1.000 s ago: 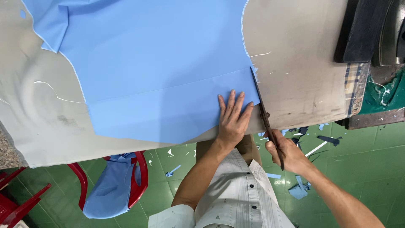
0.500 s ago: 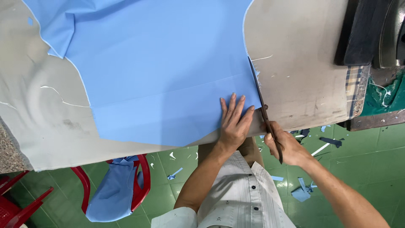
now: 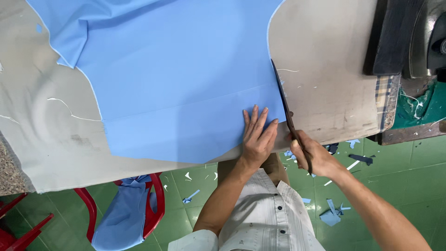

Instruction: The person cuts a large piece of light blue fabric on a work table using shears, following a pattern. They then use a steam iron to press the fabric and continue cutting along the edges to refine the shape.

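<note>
A large sheet of light blue fabric (image 3: 176, 79) lies spread on a grey padded table (image 3: 325, 69). My left hand (image 3: 256, 137) rests flat on the fabric's near right corner, fingers spread. My right hand (image 3: 312, 155) grips the handles of long dark scissors (image 3: 284, 102), whose blades run along the fabric's right edge, pointing away from me. The blades look almost closed along the cut line.
A dark iron or press (image 3: 418, 37) stands at the table's far right corner. Below the table edge, a red plastic chair (image 3: 153, 204) holds more blue cloth (image 3: 121, 218). Blue fabric scraps (image 3: 332, 216) litter the green tiled floor.
The scissors have advanced farther up the fabric's right edge. My left hand stays pressed on the corner, and my view has shifted slightly.
</note>
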